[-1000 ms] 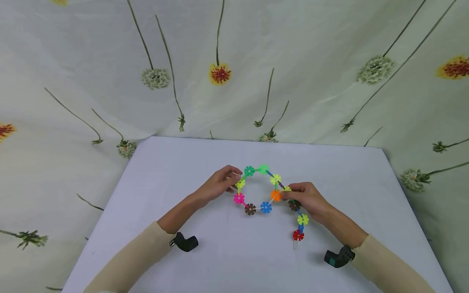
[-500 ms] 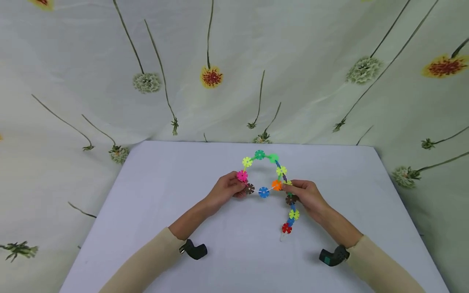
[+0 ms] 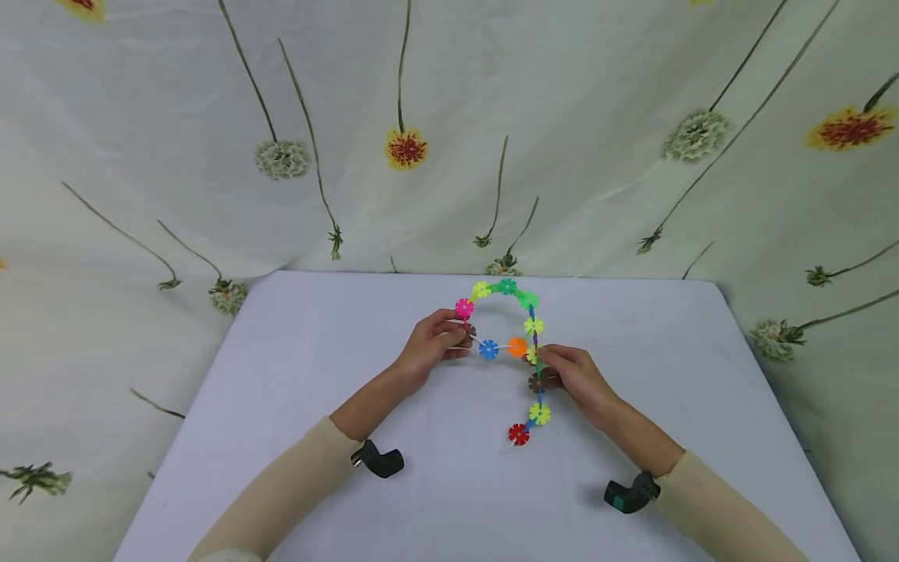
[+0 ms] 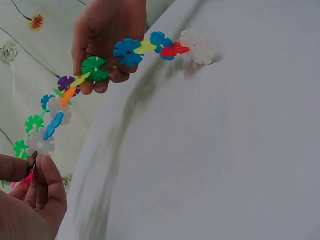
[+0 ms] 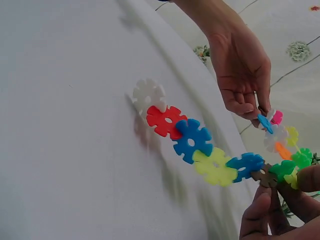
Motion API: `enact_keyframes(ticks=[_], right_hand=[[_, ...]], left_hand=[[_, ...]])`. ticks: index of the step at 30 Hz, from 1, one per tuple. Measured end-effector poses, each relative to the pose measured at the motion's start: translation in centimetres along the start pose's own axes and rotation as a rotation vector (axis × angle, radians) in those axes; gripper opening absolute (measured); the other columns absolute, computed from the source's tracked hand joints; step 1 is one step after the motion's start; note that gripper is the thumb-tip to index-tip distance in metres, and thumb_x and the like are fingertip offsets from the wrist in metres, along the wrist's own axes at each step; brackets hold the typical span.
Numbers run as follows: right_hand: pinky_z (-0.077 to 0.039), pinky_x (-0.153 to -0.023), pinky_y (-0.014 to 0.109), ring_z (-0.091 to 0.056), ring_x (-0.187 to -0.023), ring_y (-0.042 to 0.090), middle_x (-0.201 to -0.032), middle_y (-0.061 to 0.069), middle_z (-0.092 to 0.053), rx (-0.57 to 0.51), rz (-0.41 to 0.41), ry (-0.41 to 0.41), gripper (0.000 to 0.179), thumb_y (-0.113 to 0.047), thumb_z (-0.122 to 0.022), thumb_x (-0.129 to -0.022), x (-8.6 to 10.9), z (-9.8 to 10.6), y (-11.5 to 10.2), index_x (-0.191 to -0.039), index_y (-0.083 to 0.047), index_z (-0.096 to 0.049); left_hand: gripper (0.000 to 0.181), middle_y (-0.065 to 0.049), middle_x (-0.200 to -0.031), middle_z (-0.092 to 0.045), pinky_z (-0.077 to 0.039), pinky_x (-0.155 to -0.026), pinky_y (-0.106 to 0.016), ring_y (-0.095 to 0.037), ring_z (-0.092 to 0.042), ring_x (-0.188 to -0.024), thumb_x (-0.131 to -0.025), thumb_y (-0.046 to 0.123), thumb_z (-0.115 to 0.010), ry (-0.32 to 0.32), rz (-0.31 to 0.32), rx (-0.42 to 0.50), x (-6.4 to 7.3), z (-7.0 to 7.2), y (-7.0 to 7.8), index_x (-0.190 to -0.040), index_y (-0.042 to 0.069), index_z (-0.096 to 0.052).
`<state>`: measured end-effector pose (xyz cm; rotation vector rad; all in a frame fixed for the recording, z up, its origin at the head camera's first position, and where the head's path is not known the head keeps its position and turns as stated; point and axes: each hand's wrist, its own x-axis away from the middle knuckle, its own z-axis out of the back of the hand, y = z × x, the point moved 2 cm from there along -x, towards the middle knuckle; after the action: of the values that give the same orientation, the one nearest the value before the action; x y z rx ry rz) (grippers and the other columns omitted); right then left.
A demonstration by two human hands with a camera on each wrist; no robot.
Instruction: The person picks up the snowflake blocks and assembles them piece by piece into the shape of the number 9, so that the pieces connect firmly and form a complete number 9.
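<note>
A chain of snowflake building discs in many colours is held up over the table, forming a ring with a tail. My left hand (image 3: 425, 349) pinches a brown disc on the ring's left side, beside the pink disc (image 3: 464, 307) and blue disc (image 3: 488, 349). At the ring's right side, my right hand (image 3: 581, 382) pinches the chain near a yellow disc (image 3: 532, 355), an orange disc (image 3: 517, 347) and another brown disc (image 5: 266, 175). From there the tail hangs toward me, through a red disc (image 3: 519, 435) to a white disc (image 4: 196, 47) close over the tabletop. Fingertips partly hide the gripped discs.
The table (image 3: 316, 328) wears a plain white cover. Behind it hangs a pale cloth (image 3: 590, 117) printed with flowers. A black wrist camera (image 3: 379, 459) sits on the left wrist, another wrist camera (image 3: 632, 493) on the right.
My left hand has moved from the yellow disc along the ring to the brown one. The ring has turned and shifted away from me; the tail's end has swung left.
</note>
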<state>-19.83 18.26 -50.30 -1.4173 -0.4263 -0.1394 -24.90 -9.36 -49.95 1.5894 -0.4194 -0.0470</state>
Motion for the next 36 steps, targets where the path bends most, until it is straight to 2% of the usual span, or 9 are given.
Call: enact_keyframes(ticks=[4, 11, 13, 18, 20, 24, 30, 36], right_hand=[[-0.057, -0.082, 0.02, -0.064, -0.09, 0.011, -0.102, 0.0, -0.069, 0.019, 0.017, -0.026, 0.042, -0.024, -0.056, -0.111, 0.0, 0.1, -0.3, -0.136, 0.008, -0.064], [-0.063, -0.078, 0.021, -0.071, -0.081, 0.009, -0.092, 0.0, -0.076, 0.098, 0.062, -0.053, 0.032, -0.015, -0.064, -0.108, -0.9, 0.5, 0.0, -0.127, 0.011, -0.065], [-0.064, -0.077, 0.022, -0.073, -0.079, 0.01, -0.09, 0.002, -0.077, 0.124, 0.063, -0.048, 0.031, -0.012, -0.065, -0.106, -1.2, 0.6, 0.0, -0.127, 0.01, -0.064], [-0.064, -0.073, 0.024, -0.075, -0.075, 0.011, -0.09, 0.009, -0.079, 0.216, 0.065, -0.021, 0.03, -0.009, -0.069, -0.102, -2.0, 0.9, 0.2, -0.127, 0.007, -0.061], [-0.063, -0.074, 0.025, -0.075, -0.075, 0.011, -0.093, 0.011, -0.079, 0.248, 0.067, -0.02, 0.031, -0.01, -0.07, -0.102, -2.2, 1.0, 0.3, -0.127, 0.006, -0.061], [-0.064, -0.075, 0.025, -0.076, -0.074, 0.011, -0.096, 0.012, -0.079, 0.271, 0.061, -0.017, 0.031, -0.012, -0.07, -0.102, -2.4, 1.1, 0.6, -0.128, 0.004, -0.062], [-0.064, -0.074, 0.027, -0.077, -0.073, 0.012, -0.096, 0.012, -0.077, 0.296, 0.051, -0.009, 0.03, -0.012, -0.071, -0.102, -2.3, 0.7, 1.2, -0.127, 0.002, -0.063], [-0.065, -0.075, 0.031, -0.078, -0.074, 0.017, -0.102, 0.017, -0.076, 0.338, 0.071, 0.005, 0.026, -0.012, -0.065, -0.105, -1.9, 0.8, 1.1, -0.128, 0.001, -0.063]], left_hand=[[0.039, -0.009, -0.122, -0.074, -0.065, -0.093, -0.031, -0.014, -0.073, -0.097, -0.109, 0.008, -0.059, -0.022, 0.022, -0.025, -0.8, 0.5, 0.2, -0.148, 0.003, -0.054], [0.043, -0.012, -0.119, -0.073, -0.065, -0.088, -0.026, -0.007, -0.073, -0.089, -0.109, 0.008, -0.06, -0.028, 0.034, -0.117, -2.8, 0.8, 0.6, -0.15, 0.001, -0.056], [0.043, -0.016, -0.121, -0.072, -0.064, -0.085, -0.025, -0.007, -0.073, -0.089, -0.108, 0.007, -0.061, -0.029, 0.023, -0.184, -3.5, 0.7, 0.3, -0.15, 0.0, -0.057], [0.04, -0.016, -0.117, -0.073, -0.061, -0.074, -0.02, -0.007, -0.072, -0.082, -0.105, 0.011, -0.067, -0.006, -0.034, -0.474, -4.7, 0.6, -0.6, -0.144, 0.0, -0.062], [0.038, -0.014, -0.112, -0.074, -0.059, -0.071, -0.021, -0.008, -0.071, -0.079, -0.105, 0.013, -0.068, 0.006, -0.054, -0.553, -5.0, 0.5, -0.8, -0.14, 0.0, -0.064], [0.032, -0.014, -0.106, -0.074, -0.062, -0.071, -0.023, -0.011, -0.073, -0.076, -0.105, 0.013, -0.069, 0.014, -0.065, -0.583, -5.2, 0.2, -0.9, -0.134, 0.0, -0.064], [0.025, -0.012, -0.103, -0.074, -0.061, -0.071, -0.022, -0.011, -0.071, -0.073, -0.105, 0.014, -0.068, 0.031, -0.047, -0.622, -5.0, 0.0, -1.4, -0.127, 0.002, -0.064], [0.027, -0.014, -0.109, -0.073, -0.061, -0.073, -0.023, -0.012, -0.073, -0.075, -0.106, 0.017, -0.067, 0.023, -0.043, -0.63, -4.9, 0.6, -1.6, -0.129, 0.003, -0.065]])
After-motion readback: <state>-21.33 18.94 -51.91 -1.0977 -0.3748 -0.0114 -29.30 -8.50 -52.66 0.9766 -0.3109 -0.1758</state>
